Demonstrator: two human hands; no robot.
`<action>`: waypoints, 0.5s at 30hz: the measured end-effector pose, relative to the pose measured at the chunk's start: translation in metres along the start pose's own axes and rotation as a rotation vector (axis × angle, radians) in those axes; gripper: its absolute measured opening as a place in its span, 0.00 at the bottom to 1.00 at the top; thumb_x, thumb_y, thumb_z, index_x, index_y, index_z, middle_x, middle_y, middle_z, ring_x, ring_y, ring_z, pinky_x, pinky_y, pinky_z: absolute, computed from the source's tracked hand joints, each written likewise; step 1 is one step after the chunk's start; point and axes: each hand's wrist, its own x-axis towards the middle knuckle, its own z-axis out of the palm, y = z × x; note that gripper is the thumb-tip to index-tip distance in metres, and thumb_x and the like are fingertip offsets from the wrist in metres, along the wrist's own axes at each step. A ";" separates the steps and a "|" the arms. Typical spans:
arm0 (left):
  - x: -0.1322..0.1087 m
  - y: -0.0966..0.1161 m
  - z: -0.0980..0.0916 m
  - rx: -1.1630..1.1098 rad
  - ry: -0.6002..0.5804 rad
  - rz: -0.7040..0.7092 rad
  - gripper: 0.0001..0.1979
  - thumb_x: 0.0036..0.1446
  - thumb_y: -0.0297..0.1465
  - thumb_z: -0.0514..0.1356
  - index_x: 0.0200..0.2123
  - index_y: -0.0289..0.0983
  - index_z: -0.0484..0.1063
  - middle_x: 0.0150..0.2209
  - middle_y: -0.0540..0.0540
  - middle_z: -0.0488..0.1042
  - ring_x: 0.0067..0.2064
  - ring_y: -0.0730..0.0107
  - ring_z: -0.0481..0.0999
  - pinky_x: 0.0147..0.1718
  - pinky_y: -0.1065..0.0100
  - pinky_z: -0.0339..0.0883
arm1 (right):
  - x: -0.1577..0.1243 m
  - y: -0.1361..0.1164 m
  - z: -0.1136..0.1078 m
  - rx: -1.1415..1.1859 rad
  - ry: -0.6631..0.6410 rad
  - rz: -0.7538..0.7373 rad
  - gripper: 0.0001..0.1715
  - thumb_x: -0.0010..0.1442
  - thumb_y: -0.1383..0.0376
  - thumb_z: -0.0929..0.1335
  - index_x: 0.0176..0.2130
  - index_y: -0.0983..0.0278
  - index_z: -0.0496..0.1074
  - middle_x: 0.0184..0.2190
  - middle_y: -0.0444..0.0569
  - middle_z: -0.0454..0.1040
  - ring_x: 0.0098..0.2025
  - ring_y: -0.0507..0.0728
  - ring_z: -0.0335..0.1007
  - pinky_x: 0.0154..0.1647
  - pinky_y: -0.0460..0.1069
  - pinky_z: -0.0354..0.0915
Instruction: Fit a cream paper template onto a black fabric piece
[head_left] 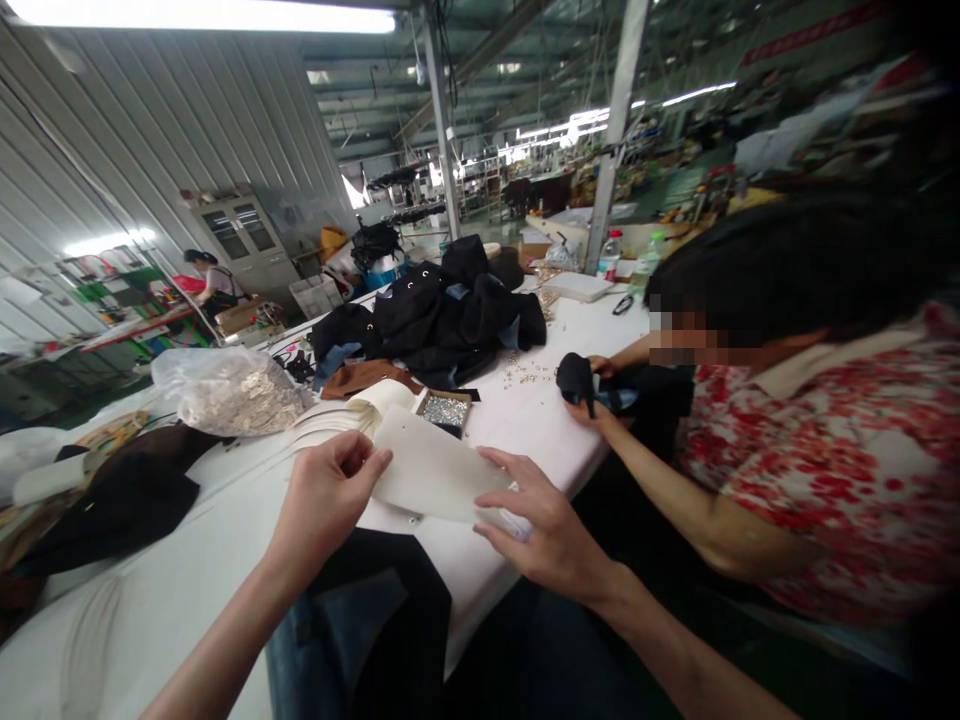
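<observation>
Two hands work one cream fabric piece [431,470] at the tabletop [150,600] edge: the left hand [330,500] has its fingers pinched closed on the near corner, while the right hand [536,525] lies spread open, fingertips pressing the other end flat. That pinch looks slight, so a tug could slide the piece off the edge. Close behind sits a small box of studs [444,410], easy to knock; a co-worker's hands [592,390] and the dark garment pile [442,315] crowd the far side.
</observation>
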 end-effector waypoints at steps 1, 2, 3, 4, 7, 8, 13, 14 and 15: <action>0.000 0.001 0.001 -0.002 0.001 0.001 0.21 0.68 0.47 0.68 0.28 0.40 0.72 0.25 0.53 0.67 0.29 0.68 0.64 0.29 0.64 0.55 | 0.000 0.000 0.002 -0.003 0.013 0.018 0.22 0.62 0.71 0.79 0.55 0.57 0.83 0.75 0.57 0.69 0.73 0.72 0.68 0.71 0.72 0.72; 0.001 0.001 0.002 -0.001 0.008 0.003 0.21 0.68 0.47 0.68 0.28 0.40 0.72 0.25 0.53 0.67 0.29 0.69 0.64 0.29 0.64 0.55 | -0.001 0.001 0.003 -0.009 0.026 0.029 0.25 0.63 0.71 0.79 0.58 0.57 0.83 0.73 0.57 0.70 0.72 0.72 0.69 0.71 0.72 0.73; 0.002 0.001 0.002 -0.001 0.017 0.001 0.21 0.68 0.46 0.68 0.28 0.40 0.72 0.25 0.53 0.67 0.29 0.69 0.64 0.29 0.65 0.55 | -0.001 0.001 0.004 -0.016 0.036 0.034 0.28 0.64 0.72 0.78 0.61 0.56 0.81 0.71 0.57 0.72 0.71 0.71 0.70 0.70 0.71 0.74; 0.004 0.000 0.003 -0.006 0.020 -0.007 0.21 0.67 0.46 0.68 0.27 0.39 0.72 0.25 0.53 0.67 0.29 0.69 0.64 0.30 0.65 0.55 | -0.001 0.000 0.005 -0.020 0.042 0.033 0.31 0.65 0.72 0.77 0.64 0.55 0.80 0.70 0.56 0.74 0.70 0.70 0.71 0.69 0.70 0.74; 0.010 -0.009 0.005 -0.096 0.001 -0.109 0.21 0.63 0.47 0.71 0.28 0.39 0.74 0.25 0.51 0.70 0.29 0.70 0.65 0.29 0.67 0.55 | -0.001 -0.001 0.005 -0.021 0.023 0.009 0.33 0.68 0.71 0.74 0.69 0.54 0.77 0.66 0.56 0.76 0.68 0.69 0.72 0.68 0.69 0.75; 0.011 -0.012 0.006 -0.150 -0.014 -0.173 0.22 0.60 0.49 0.72 0.28 0.38 0.74 0.25 0.51 0.70 0.29 0.70 0.65 0.28 0.67 0.55 | -0.001 -0.001 0.004 -0.025 0.011 0.000 0.33 0.69 0.71 0.74 0.69 0.54 0.76 0.67 0.56 0.76 0.68 0.69 0.72 0.68 0.69 0.75; 0.011 -0.028 0.011 -0.331 -0.145 -0.429 0.28 0.53 0.56 0.74 0.30 0.38 0.72 0.24 0.51 0.69 0.24 0.73 0.62 0.22 0.71 0.48 | -0.001 0.002 -0.002 -0.067 -0.072 -0.055 0.38 0.71 0.73 0.70 0.74 0.54 0.71 0.71 0.56 0.73 0.70 0.67 0.73 0.70 0.66 0.76; 0.010 -0.030 0.012 -0.326 -0.187 -0.438 0.28 0.54 0.57 0.73 0.32 0.38 0.73 0.24 0.51 0.70 0.23 0.73 0.62 0.21 0.71 0.48 | -0.001 0.003 -0.003 -0.087 -0.091 -0.069 0.39 0.71 0.74 0.69 0.76 0.54 0.69 0.71 0.56 0.73 0.70 0.66 0.73 0.70 0.66 0.76; 0.009 -0.032 0.013 -0.306 -0.227 -0.437 0.27 0.56 0.57 0.72 0.36 0.37 0.75 0.25 0.51 0.71 0.23 0.73 0.63 0.21 0.71 0.49 | 0.000 0.004 -0.004 -0.111 -0.105 -0.082 0.40 0.71 0.74 0.69 0.77 0.55 0.67 0.71 0.56 0.73 0.70 0.66 0.73 0.70 0.66 0.76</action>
